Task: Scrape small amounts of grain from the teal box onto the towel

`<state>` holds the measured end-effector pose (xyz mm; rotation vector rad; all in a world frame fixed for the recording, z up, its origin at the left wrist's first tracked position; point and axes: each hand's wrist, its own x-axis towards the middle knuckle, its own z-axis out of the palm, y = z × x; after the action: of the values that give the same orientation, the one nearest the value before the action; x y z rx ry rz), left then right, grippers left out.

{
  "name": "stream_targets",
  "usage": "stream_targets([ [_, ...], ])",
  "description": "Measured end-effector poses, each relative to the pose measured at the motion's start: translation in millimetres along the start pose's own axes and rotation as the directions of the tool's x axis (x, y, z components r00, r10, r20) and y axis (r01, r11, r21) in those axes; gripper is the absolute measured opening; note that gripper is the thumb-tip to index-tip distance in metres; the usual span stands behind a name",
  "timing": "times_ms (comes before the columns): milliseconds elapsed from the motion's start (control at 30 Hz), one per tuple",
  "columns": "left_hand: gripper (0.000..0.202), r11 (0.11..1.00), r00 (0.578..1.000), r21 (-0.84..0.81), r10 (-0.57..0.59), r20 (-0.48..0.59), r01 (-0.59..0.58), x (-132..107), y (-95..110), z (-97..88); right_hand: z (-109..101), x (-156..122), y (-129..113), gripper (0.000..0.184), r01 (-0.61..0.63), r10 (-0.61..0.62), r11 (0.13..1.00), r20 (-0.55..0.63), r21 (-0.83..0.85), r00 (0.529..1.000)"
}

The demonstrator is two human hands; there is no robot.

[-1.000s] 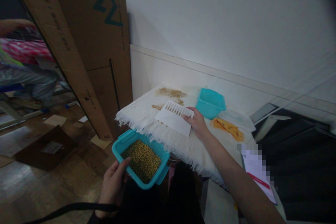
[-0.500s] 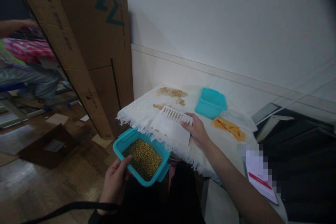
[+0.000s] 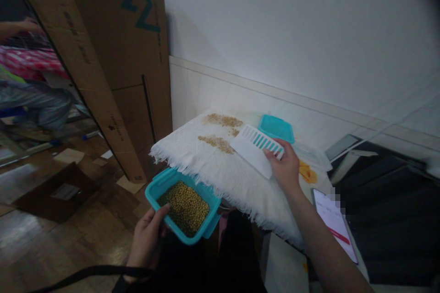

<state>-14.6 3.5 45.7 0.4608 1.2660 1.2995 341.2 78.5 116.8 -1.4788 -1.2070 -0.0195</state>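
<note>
My left hand (image 3: 146, 238) grips the near-left rim of a turquoise plastic box (image 3: 155, 194), thumb over the edge. Yellow and green beans (image 3: 190, 208) fill part of it. The box hangs just below the fringed front edge of a white tablecloth (image 3: 192, 151). Above the cloth, my right hand (image 3: 286, 165) is closed round a flat white slotted plastic scraper (image 3: 253, 154), holding it by its slotted end. Small piles of pale beans lie on the cloth: one pile (image 3: 223, 120) towards the back, another (image 3: 216, 143) left of the scraper. A second turquoise box (image 3: 277, 127) stands behind the scraper, partly hidden by it.
An orange cloth (image 3: 307, 173) and a clear lid (image 3: 314, 155) lie right of my right hand. A phone (image 3: 335, 224) rests on the table's right side. A tall cardboard box (image 3: 137, 64) stands at left; beyond it a person (image 3: 34, 100) sits.
My right hand has lifted the scraper from the front edge and moved it right and back, in front of the second box. The left hand still holds its box in nearly the same place.
</note>
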Motion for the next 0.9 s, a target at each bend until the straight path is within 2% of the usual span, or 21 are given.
stream_targets([
  [67, 0.047, 0.999, 0.999, -0.017, -0.032, 0.012, 0.032, 0, 1, 0.0, -5, 0, 6, 0.046, 0.044, -0.048, 0.994, -0.037, -0.095, 0.998],
  [133, 0.047, 0.999, 0.999, -0.021, -0.038, 0.017, 0.038, 0, 1, -0.1, -6, -4, 9, 0.044, 0.074, -0.077, 0.988, -0.021, -0.136, 0.997],
  [300, 0.045, 1.000, 1.000, -0.001, -0.005, 0.019, 0.005, 2, 1, -1.6, 4, -17, 5, 0.041, 0.106, -0.100, 0.981, 0.049, -0.162, 0.994],
  [467, 0.051, 1.000, 0.999, 0.013, -0.012, 0.039, 0.012, 4, -2, -4.4, 8, -26, -1, 0.040, 0.125, -0.116, 0.977, 0.065, -0.170, 0.991],
  [700, 0.044, 0.999, 0.999, -0.025, -0.021, 0.039, 0.022, 1, -1, -2.1, 7, -40, -7, 0.041, 0.092, -0.082, 0.987, 0.073, -0.134, 0.994],
  [900, 0.040, 0.999, 1.000, -0.031, -0.019, 0.016, 0.019, 0, -3, -2.1, 0, -47, -8, 0.044, 0.069, -0.067, 0.987, 0.020, -0.148, 0.998],
])
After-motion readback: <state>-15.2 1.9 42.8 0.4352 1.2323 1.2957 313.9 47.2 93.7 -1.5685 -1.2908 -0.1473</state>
